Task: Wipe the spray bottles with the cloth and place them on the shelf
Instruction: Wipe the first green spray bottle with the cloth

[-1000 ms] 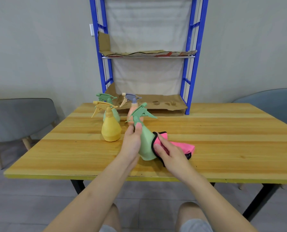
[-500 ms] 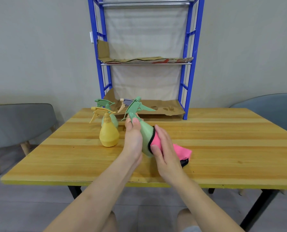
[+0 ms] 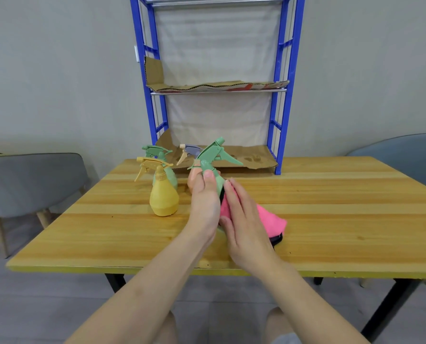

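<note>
I am seeing open counter [image 3: 336, 219] stretching right, shelf [image 3: 282, 100] standing at its far edge, left hand [image 3: 204, 203] curling round the tilted green spray bottle [image 3: 213, 155] at its neck, right hand [image 3: 241, 227] pressing the pink cloth [image 3: 271, 218] flat-fingered against its right side, yellow bottle [image 3: 163, 198] standing just left.

Wooden table [image 3: 331, 219], grey chair [image 3: 33, 182] left, blue-grey chair [image 3: 405, 157] right.

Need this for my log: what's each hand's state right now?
Left hand: closed around the green spray bottle.
Right hand: open, pressing the pink cloth against it.
</note>
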The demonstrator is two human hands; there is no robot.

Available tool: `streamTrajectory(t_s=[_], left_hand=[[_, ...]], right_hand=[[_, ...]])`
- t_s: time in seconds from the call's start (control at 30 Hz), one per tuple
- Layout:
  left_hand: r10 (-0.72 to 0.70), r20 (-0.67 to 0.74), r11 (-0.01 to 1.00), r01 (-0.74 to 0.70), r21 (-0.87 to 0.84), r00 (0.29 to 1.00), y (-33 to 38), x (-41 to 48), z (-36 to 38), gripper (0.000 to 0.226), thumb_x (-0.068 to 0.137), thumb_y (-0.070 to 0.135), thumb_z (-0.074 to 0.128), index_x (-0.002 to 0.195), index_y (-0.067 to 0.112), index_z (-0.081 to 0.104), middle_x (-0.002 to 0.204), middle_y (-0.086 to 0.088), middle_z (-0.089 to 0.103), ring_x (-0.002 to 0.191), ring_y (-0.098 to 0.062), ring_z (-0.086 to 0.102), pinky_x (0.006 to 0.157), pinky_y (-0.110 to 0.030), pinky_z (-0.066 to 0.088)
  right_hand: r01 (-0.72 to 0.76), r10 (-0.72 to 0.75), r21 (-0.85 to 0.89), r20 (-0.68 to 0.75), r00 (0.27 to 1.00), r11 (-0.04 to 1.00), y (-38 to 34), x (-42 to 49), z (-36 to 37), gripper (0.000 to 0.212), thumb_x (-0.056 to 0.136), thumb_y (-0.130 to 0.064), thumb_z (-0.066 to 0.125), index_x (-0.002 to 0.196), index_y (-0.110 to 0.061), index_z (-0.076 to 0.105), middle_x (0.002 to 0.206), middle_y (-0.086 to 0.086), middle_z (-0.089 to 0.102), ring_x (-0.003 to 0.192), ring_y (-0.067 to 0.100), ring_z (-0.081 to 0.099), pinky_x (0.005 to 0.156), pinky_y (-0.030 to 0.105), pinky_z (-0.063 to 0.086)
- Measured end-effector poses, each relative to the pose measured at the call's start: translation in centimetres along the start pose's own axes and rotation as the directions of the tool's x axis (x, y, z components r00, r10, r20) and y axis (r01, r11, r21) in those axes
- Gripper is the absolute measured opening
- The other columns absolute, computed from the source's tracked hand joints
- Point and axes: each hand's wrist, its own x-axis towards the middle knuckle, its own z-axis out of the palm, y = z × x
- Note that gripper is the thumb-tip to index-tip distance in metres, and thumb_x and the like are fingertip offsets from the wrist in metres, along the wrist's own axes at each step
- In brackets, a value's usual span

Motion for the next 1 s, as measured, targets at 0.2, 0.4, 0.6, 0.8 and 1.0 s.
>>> streamTrajectory(t_s=[0.2,0.4,0.6,0.8,1.0], left_hand=[[0.028,0.065,0.999,-0.025,-0.047,0.997,0.8,0.2,-1.0,0.051,0.103,0.049,0.04,0.126,0.007,0.059,0.121,-0.015,0.067,0.112,-0.03,0.066,0.107,-0.05,0.052],[0.066,0.15,0.993,-0.05,-0.104,0.987,1.0,0.2,-1.8,0.045,0.111,0.042,0.038,0.125,0.006,0.06,0.107,-0.009,0.069,0.096,-0.017,0.067,0.083,-0.032,0.059],[-0.006,0.045,0.982,0.014,-0.19,0.999,1.4,0.1,-0.9,0.049,0.113,0.042,0.03,0.118,0.008,0.065,0.098,-0.006,0.073,0.091,-0.019,0.068,0.089,-0.04,0.058],[0.023,0.024,0.989,-0.02,-0.145,0.999,1.8,0.3,-0.6,0.051,0.111,0.047,0.031,0.113,0.008,0.064,0.094,-0.003,0.073,0.09,-0.021,0.068,0.095,-0.05,0.056],[0.096,0.098,0.978,-0.075,-0.196,0.991,3.4,0.8,-0.5,0.047,0.113,0.043,0.03,0.113,0.009,0.063,0.094,-0.01,0.073,0.087,-0.022,0.07,0.082,-0.04,0.06]], right_hand=[[-0.322,0.317,0.535,0.104,0.943,0.782,-0.6,1.0,0.1,0.05,0.112,-0.045,0.031,0.161,-0.035,0.026,0.163,-0.018,0.032,0.148,-0.009,0.026,0.127,0.028,0.022],[-0.487,0.522,0.853,0.334,0.785,0.187,-0.6,1.2,0.2,0.044,0.109,-0.048,0.038,0.136,-0.023,0.062,0.131,0.004,0.072,0.118,0.014,0.069,0.093,0.03,0.058],[-0.325,0.357,0.549,0.052,0.933,0.77,-2.2,-0.4,0.9,0.053,0.108,-0.052,0.033,0.158,-0.035,0.023,0.162,-0.009,0.032,0.148,0.001,0.033,0.116,0.017,0.036],[-0.046,0.072,0.269,-0.086,0.994,0.962,-0.7,-0.1,0.6,0.06,0.109,-0.043,0.032,0.163,-0.027,0.011,0.17,-0.006,0.014,0.158,0.009,0.015,0.126,0.022,0.017],[-0.396,0.466,0.844,0.204,0.861,0.362,-1.2,1.5,-0.1,0.075,0.089,-0.077,0.046,0.146,-0.029,0.048,0.147,-0.002,0.059,0.133,0.004,0.057,0.111,0.029,0.048]])
